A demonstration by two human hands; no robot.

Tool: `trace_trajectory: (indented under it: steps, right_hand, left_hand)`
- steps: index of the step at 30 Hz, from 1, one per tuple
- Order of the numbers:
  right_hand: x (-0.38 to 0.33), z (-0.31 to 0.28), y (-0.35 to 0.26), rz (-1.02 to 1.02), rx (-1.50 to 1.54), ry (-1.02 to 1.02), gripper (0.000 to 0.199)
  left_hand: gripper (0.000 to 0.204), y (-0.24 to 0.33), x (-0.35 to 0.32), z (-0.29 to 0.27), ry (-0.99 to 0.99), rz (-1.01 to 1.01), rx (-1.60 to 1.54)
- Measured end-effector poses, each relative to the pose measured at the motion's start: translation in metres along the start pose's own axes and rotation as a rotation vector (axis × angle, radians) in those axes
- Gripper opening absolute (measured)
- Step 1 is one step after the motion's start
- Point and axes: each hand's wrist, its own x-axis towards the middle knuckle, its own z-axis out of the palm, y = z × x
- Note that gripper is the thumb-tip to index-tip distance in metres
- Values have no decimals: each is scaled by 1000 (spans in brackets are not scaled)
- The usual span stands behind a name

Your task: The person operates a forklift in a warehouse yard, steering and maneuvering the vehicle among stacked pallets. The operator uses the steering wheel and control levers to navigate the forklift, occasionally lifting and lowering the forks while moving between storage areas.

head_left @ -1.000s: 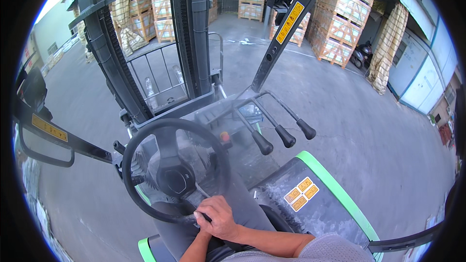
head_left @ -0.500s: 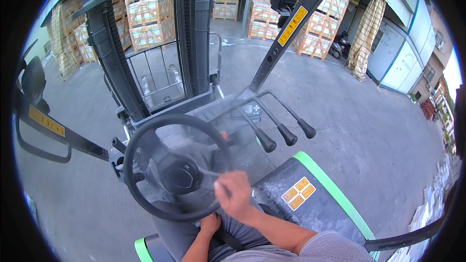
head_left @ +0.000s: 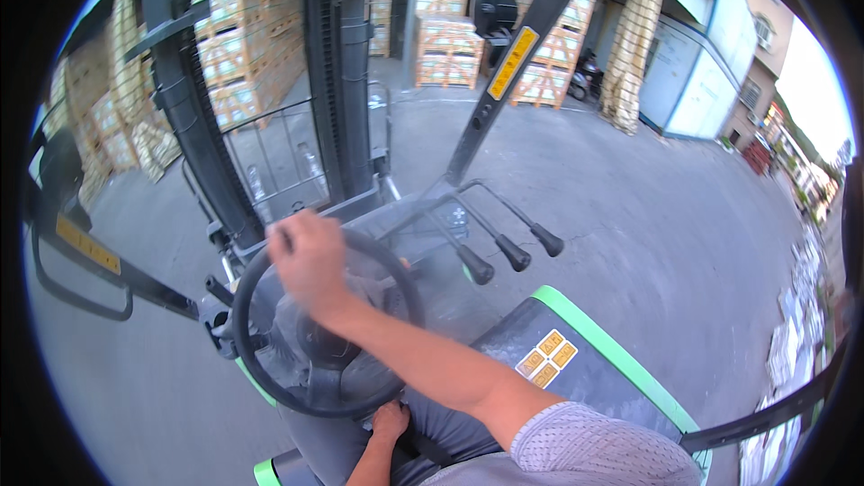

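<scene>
My right hand (head_left: 310, 261) is closed on the far left part of the black steering wheel (head_left: 416, 297), its fingers blurred and curled about the rim. The bare right forearm reaches across the wheel and covers part of the hub. In my lap, just below the near rim, my left hand (head_left: 390, 418) rests with its fingers curled down between my legs; whatever is in them is hidden. Right of the wheel stand three black-knobbed control levers (head_left: 513, 252), with neither hand on them.
Ahead rises the forklift's mast (head_left: 337, 81), with wooden crates (head_left: 243, 36) stacked beyond it. A slanted pillar (head_left: 508, 67) carries a lamp. A checked curtain (head_left: 633, 58) and a pale blue shed (head_left: 688, 81) stand right. White stacked material (head_left: 792, 333) lines the far right.
My right hand has gone from the wheel's near right side to its far left, and the wheel has turned. The surroundings have shifted left in view. My left hand stays in my lap.
</scene>
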Motion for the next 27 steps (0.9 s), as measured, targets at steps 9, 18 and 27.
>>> trace_trajectory:
  steps: [9,18,27]
  right_hand:
    - [-17,45,-30,-19,66,13,15]
    - [-14,83,-39,-64,14,33,14]
    - [-36,97,-60,-55,31,-30,14]
  left_hand:
    - [54,-21,3,-12,109,157,-16]
    - [64,-53,11,-43,83,211,-89]
    - [54,-110,15,-11,123,162,-44]
